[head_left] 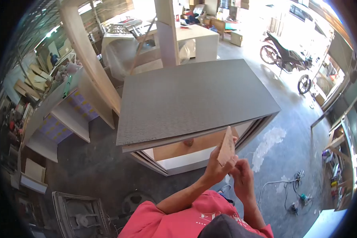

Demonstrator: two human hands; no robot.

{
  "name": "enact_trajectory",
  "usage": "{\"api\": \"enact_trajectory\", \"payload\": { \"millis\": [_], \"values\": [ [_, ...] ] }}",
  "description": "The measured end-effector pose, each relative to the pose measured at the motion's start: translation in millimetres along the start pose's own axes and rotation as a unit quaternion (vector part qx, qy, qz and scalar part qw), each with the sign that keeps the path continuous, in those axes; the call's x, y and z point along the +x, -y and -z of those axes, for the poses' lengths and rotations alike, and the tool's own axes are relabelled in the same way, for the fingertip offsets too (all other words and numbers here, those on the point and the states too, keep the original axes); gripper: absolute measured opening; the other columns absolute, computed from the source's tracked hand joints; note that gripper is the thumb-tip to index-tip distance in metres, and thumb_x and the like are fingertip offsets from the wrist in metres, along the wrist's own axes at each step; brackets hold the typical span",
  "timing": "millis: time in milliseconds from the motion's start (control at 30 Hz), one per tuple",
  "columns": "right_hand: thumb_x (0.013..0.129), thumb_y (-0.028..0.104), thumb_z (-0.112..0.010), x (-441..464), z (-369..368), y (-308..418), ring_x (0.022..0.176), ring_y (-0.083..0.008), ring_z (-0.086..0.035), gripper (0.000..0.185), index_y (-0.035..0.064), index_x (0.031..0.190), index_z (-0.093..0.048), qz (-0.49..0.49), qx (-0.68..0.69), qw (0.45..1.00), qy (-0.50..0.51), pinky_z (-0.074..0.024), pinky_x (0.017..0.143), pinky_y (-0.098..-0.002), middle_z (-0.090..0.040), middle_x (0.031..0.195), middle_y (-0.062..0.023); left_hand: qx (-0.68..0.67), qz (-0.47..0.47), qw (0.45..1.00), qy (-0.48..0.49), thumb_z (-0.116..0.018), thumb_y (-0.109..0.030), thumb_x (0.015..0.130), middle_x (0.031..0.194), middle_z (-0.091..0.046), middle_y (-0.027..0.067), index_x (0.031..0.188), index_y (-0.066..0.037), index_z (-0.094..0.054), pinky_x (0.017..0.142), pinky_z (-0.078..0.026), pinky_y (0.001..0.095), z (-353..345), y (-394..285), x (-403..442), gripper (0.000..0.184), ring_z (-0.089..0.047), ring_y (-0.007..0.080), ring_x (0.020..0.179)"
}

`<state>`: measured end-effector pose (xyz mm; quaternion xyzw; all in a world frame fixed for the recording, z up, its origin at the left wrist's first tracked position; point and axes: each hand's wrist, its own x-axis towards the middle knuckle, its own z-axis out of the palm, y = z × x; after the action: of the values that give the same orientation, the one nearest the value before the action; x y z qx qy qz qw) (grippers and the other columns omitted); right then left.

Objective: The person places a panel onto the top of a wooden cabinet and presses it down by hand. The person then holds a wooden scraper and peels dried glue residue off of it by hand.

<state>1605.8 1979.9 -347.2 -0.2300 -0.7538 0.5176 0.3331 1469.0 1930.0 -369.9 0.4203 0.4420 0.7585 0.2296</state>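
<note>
My left hand (217, 166) is closed around a flat, light-brown piece (227, 147) that looks like a thin strip of wood, tilted upright in front of the cabinet. Close beside its lower end is my right hand (242, 176), fingers curled in; whatever they pinch is hidden. Just beyond both hands stands a cabinet carcass (186, 167) with an open front and a brown inner panel (178, 150). A large grey sheet (198, 99) covers its top, with faint lettering along the near left edge.
Left stands an open shelf unit (69, 119) beside a wooden post (89, 71). A dark metal frame (81, 216) lies low at left. Cables with plugs (297, 194) lie on the floor at right. A motorcycle (285, 57) is parked behind; a person (53, 59) is far left.
</note>
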Motion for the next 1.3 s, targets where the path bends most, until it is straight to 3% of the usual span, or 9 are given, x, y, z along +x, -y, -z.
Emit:
{"api": "enact_trajectory", "payload": {
  "millis": [67, 267, 400, 433, 467, 567, 767, 967, 1300],
  "values": [
    [0.094, 0.003, -0.062, 1, 7, 7, 0.073, -0.0169, -0.062, 0.014, 0.0015, 0.105, -0.053, -0.075, -0.054, 0.987, 0.135, -0.0499, 0.070, -0.0304, -0.063, 0.081, -0.0106, 0.017, -0.029, 0.999, -0.016, -0.061, -0.011, 0.087, 0.136, -0.053, 0.0204, 0.151, 0.007, -0.031, 0.110, -0.038, 0.0384, 15, 3, 7, 0.073, -0.051, 0.0258, 0.128],
    [0.088, 0.004, -0.070, 16, 1, 41, 0.082, -0.0265, -0.067, 0.012, 0.0016, 0.096, -0.062, 0.001, -0.182, 0.974, 0.134, -0.0505, 0.079, -0.0361, -0.067, 0.087, -0.0128, 0.234, -0.174, 0.957, -0.008, -0.063, -0.015, 0.079, 0.138, -0.049, 0.0326, 0.158, -0.002, -0.021, 0.109, -0.039, 0.0466, 19, -30, 18, 0.090, -0.050, 0.0458, 0.130],
    [0.081, 0.003, -0.074, 16, -5, 32, 0.092, -0.0270, -0.063, 0.013, 0.0041, 0.092, -0.065, 0.058, -0.209, 0.960, 0.174, -0.0477, 0.086, -0.0392, -0.066, 0.092, -0.0125, 0.229, -0.190, 0.955, -0.002, -0.061, -0.015, 0.084, 0.142, -0.047, 0.0312, 0.158, 0.002, -0.020, 0.113, -0.035, 0.0463, 29, -39, 28, 0.086, -0.047, 0.0432, 0.134],
    [0.081, 0.003, -0.074, 20, -8, 27, 0.092, -0.0270, -0.063, 0.013, 0.0041, 0.092, -0.065, 0.055, -0.209, 0.960, 0.175, -0.0477, 0.086, -0.0392, -0.066, 0.092, -0.0125, 0.068, -0.150, 0.986, -0.026, -0.060, -0.016, 0.087, 0.143, -0.046, 0.0284, 0.156, 0.005, -0.021, 0.114, -0.033, 0.0448, 25, -33, 28, 0.082, -0.045, 0.0394, 0.136],
    [0.081, 0.004, -0.074, 26, -11, 21, 0.095, -0.0286, -0.063, 0.014, 0.0046, 0.092, -0.066, 0.119, -0.183, 0.973, 0.080, -0.0475, 0.086, -0.0397, -0.065, 0.095, -0.0130, -0.097, -0.101, 0.989, -0.050, -0.060, -0.017, 0.091, 0.145, -0.045, 0.0256, 0.154, 0.008, -0.022, 0.116, -0.030, 0.0433, 24, -24, 26, 0.078, -0.043, 0.0357, 0.138],
    [0.083, 0.001, -0.071, 46, -19, 29, 0.103, -0.0327, -0.061, 0.012, 0.0035, 0.092, -0.065, 0.227, -0.137, 0.963, -0.052, -0.0482, 0.088, -0.0380, -0.064, 0.102, -0.0156, -0.100, -0.053, 0.992, -0.052, -0.062, -0.028, 0.095, 0.144, -0.047, 0.0180, 0.145, 0.009, -0.035, 0.116, -0.031, 0.0386, 39, -8, 32, 0.068, -0.044, 0.0265, 0.136],
    [0.096, 0.004, -0.062, 38, -34, 20, 0.090, -0.0151, -0.063, 0.008, 0.0008, 0.103, -0.060, 0.020, 0.263, 0.965, -0.004, -0.0502, 0.081, -0.0286, -0.065, 0.095, -0.0069, -0.100, -0.008, 0.994, -0.037, -0.060, -0.049, 0.090, 0.141, -0.048, 0.0200, 0.145, 0.004, -0.035, 0.111, -0.040, 0.0408, 25, -26, 30, 0.080, -0.050, 0.0273, 0.130],
    [0.098, 0.006, -0.061, 39, -17, 32, 0.085, -0.0139, -0.065, 0.012, 0.0003, 0.106, -0.056, -0.047, 0.169, 0.980, 0.096, -0.0515, 0.075, -0.0294, -0.065, 0.091, -0.0060, -0.027, -0.015, 0.999, 0.012, -0.064, -0.045, 0.089, 0.141, -0.049, 0.0202, 0.143, 0.008, -0.038, 0.111, -0.037, 0.0400, 21, -30, 16, 0.080, -0.047, 0.0269, 0.132],
    [0.086, 0.003, -0.067, 27, -1, 55, 0.089, -0.0325, -0.063, 0.017, 0.0004, 0.100, -0.057, 0.110, -0.279, 0.943, 0.144, -0.0503, 0.076, -0.0422, -0.063, 0.092, -0.0123, 0.150, -0.091, 0.984, 0.026, -0.067, -0.036, 0.087, 0.137, -0.052, 0.0281, 0.149, 0.013, -0.030, 0.110, -0.037, 0.0428, 25, -23, 21, 0.088, -0.050, 0.0335, 0.132]
  ]
}}
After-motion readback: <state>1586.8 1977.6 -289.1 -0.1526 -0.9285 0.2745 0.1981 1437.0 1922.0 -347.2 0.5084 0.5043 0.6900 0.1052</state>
